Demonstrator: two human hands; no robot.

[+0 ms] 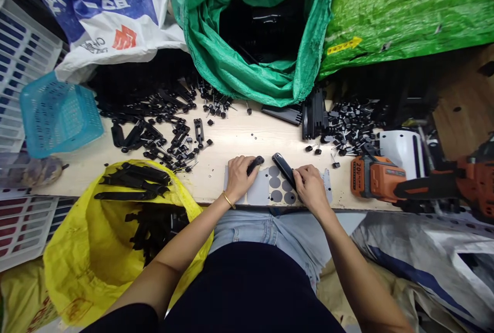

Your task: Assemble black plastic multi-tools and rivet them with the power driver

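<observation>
My left hand (239,176) is closed on a short black plastic part (255,163) with a rounded end, near the table's front edge. To its right, my right hand (310,185) grips the lower end of a long, glossy black plastic piece (283,169), which slants up and left. The two pieces are a small gap apart. Beneath both hands lies a grey sheet (258,192) with rows of dark round discs (275,182). My fingers partly hide both parts.
Loose black parts (165,137) and black-headed screws (349,124) lie on the wooden table (231,137). A green sack (254,78) stands behind, a yellow bag (104,240) front left. An orange cordless tool (378,176) lies right, a blue basket (59,111) left.
</observation>
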